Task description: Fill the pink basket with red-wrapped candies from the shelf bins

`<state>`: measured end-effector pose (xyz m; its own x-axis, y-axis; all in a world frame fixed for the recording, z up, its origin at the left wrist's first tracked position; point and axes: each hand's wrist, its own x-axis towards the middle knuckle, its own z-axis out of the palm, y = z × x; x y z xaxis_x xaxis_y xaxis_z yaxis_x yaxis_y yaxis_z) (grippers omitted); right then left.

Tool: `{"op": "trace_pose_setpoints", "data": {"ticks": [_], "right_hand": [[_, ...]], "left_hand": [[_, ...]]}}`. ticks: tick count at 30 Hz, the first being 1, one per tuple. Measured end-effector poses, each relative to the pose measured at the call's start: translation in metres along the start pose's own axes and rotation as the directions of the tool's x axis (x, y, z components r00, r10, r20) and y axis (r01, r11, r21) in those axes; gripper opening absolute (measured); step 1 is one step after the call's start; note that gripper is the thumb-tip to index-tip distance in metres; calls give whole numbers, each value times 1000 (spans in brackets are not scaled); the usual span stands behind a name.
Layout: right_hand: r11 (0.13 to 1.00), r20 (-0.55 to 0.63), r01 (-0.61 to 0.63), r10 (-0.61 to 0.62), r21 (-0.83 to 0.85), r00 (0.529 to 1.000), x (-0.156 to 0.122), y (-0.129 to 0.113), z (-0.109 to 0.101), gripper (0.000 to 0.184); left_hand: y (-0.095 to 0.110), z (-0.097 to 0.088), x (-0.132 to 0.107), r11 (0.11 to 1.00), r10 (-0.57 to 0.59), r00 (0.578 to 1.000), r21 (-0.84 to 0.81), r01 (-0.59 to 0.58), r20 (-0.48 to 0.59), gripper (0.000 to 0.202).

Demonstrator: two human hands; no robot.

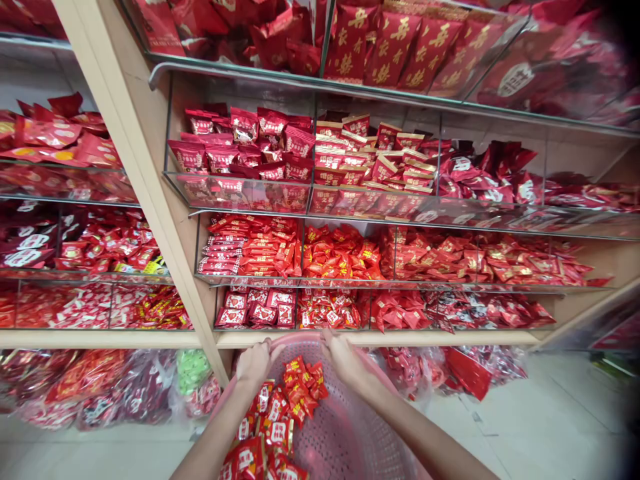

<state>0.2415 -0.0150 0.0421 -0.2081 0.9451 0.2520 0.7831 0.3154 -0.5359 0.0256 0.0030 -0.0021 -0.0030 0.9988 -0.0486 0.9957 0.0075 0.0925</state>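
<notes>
A pink perforated plastic basket (350, 427) is in front of me, its far rim close to the lowest shelf edge. My left hand (256, 363) grips the rim on the left side, fingers curled over it. On the far right of the rim, my right hand (344, 360) is closed around the edge as well. Inside the basket, red candy packets with white labels (276, 430) lie along the left. A small heap of red and yellow candies (303, 388) sits near the far wall. The right part of the basket floor shows bare holes.
Wooden shelving (120, 167) with clear-fronted compartments of red wrapped sweets (345, 253) rises ahead. The bottom wooden ledge (430, 339) runs just beyond the basket. Plastic bags of sweets (145, 383) lie underneath at left, and more bags (450, 370) at right on the tiled floor (560, 413).
</notes>
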Motion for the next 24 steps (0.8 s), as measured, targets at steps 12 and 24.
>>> {"op": "trace_pose_setpoints", "data": {"ticks": [12, 24], "right_hand": [[962, -348, 249, -274, -116, 896, 81, -49, -140, 12], [979, -545, 155, -201, -130, 814, 90, -37, -142, 24]], "left_hand": [[-3, 6, 2, 1000, 10, 999, 15, -10, -40, 62], [-2, 2, 1, 1000, -6, 1000, -11, 6, -12, 59]]}}
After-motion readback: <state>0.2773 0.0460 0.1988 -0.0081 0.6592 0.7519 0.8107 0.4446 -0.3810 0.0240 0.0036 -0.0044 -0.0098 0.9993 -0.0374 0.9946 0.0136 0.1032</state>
